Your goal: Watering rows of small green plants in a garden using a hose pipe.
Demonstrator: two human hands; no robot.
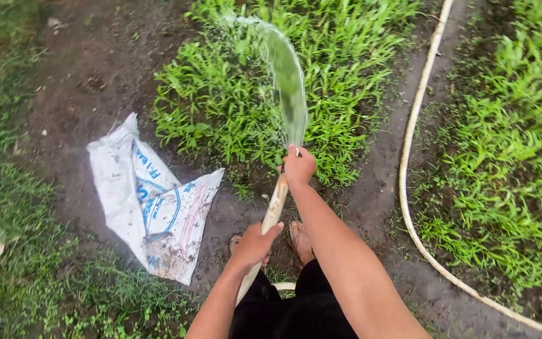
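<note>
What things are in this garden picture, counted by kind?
Hands gripping the hose: 2, left hand, right hand
Hose: 1
Water stream: 1
White sack on the soil: 1
Sandalled feet: 2
Total: 7

The hose is pale cream, mud-smeared, and runs up from the bottom of the frame at a slight tilt to the right, with its open end at the top just below mid-frame. A broad, flat sheet of water leaves that end and arcs up and to the left, breaking into spray at its far end. A further run of the same pale hose curves along the wet soil on the right, from the upper edge to the lower right corner.
</note>
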